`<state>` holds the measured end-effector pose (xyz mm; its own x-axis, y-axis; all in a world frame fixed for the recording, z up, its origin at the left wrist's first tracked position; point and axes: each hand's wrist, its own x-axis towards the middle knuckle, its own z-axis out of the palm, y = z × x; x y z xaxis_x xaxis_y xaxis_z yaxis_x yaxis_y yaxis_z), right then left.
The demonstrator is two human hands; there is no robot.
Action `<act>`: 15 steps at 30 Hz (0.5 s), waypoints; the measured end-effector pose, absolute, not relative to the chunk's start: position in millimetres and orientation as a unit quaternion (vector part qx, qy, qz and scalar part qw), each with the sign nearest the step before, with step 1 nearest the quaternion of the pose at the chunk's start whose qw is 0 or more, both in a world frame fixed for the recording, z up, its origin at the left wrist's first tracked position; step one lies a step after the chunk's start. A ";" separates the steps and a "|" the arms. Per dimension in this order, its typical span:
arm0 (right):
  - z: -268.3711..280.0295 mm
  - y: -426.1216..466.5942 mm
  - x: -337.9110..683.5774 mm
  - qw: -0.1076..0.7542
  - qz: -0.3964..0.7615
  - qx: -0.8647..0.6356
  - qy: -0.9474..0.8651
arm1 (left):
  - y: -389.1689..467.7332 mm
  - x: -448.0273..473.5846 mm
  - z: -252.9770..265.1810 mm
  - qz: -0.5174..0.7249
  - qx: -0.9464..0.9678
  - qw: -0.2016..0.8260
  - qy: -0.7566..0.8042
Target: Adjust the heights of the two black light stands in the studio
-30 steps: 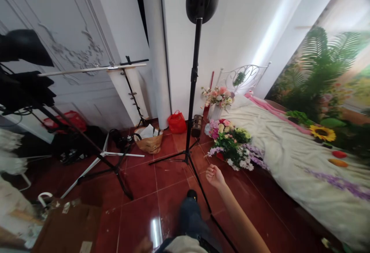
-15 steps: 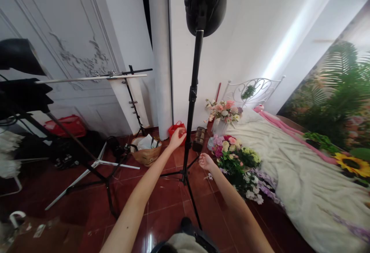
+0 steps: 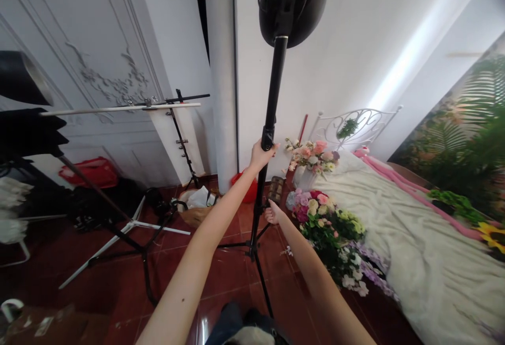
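In front of me rises a black light stand [image 3: 276, 79] on tripod legs, its top leaning slightly right. It carries a large black lamp head [image 3: 292, 11]. My left hand [image 3: 262, 156] is wrapped round the pole just under the upper locking collar [image 3: 268, 137]. Lower down, my right hand [image 3: 273, 213] is closed at the right side of the pole, by the lower joint. Its fingers seem to pinch the joint's knob, which they mostly cover. Behind that hand stands a small brown chest [image 3: 276, 187].
Artificial flowers [image 3: 321, 219] and a bed [image 3: 426, 261] lie to the right. On the left are another lamp on a stand [image 3: 145, 266], a white-legged stand [image 3: 98, 253] and a basket [image 3: 195, 216]. A red bag [image 3: 248, 190] sits behind the pole on the tiled floor [image 3: 224, 287].
My left hand has risen and closed round the pole beneath the upper collar. My right hand has moved up and left to the lower joint. The lamp head now appears farther right.
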<state>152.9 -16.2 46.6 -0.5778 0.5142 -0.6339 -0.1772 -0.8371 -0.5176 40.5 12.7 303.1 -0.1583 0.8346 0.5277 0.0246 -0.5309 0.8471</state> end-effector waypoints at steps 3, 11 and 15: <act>52.4 -3.2 150.9 0.155 0.861 -0.446 -0.191 | 15.8 39.6 303.6 0.669 0.569 0.280 0.388; 51.4 16.2 157.1 0.103 0.863 -0.453 -0.200 | 8.2 40.1 312.4 0.686 0.558 0.244 0.398; 40.3 16.3 158.9 0.114 0.866 -0.426 -0.236 | 6.9 41.5 316.1 0.690 0.565 0.226 0.392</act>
<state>158.9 16.3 40.3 -0.6105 0.3978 -0.6848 0.0045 -0.8629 -0.5053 41.5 6.9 316.1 -0.2596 0.7548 0.6024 0.1299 -0.5909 0.7962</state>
